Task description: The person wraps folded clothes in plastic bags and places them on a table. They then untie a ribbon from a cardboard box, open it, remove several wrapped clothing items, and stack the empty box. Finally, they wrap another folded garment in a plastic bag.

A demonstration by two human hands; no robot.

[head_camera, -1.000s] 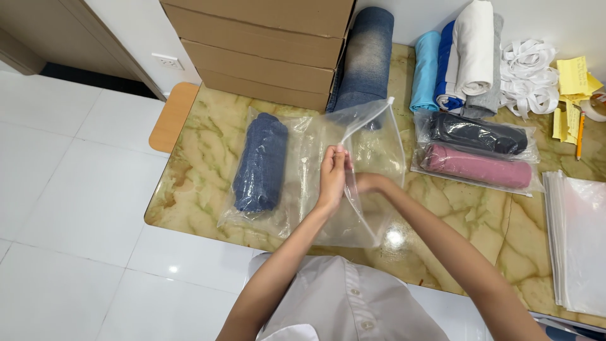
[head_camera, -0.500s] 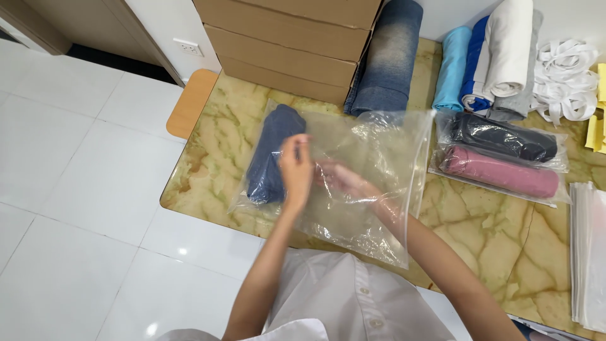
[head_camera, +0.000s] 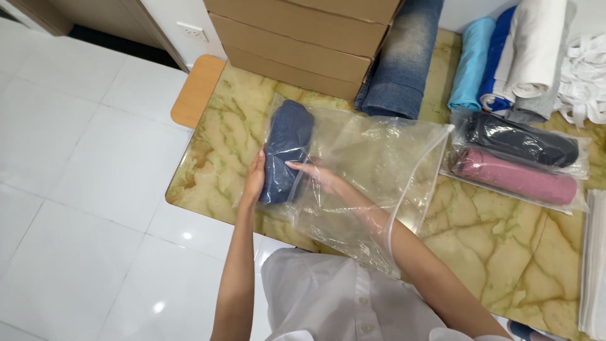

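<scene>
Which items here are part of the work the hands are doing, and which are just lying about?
In hand:
left hand against the rolled dark-blue garment
right hand inside the clear plastic bag

Lying about:
cardboard boxes
folded jeans
two bagged rolls
rolled fabrics
white straps

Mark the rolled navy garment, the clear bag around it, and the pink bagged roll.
navy garment (head_camera: 287, 148), head view, middle of the roll.
clear bag (head_camera: 379, 158), head view, flat empty part.
pink bagged roll (head_camera: 514, 178), head view, mid-length.
</scene>
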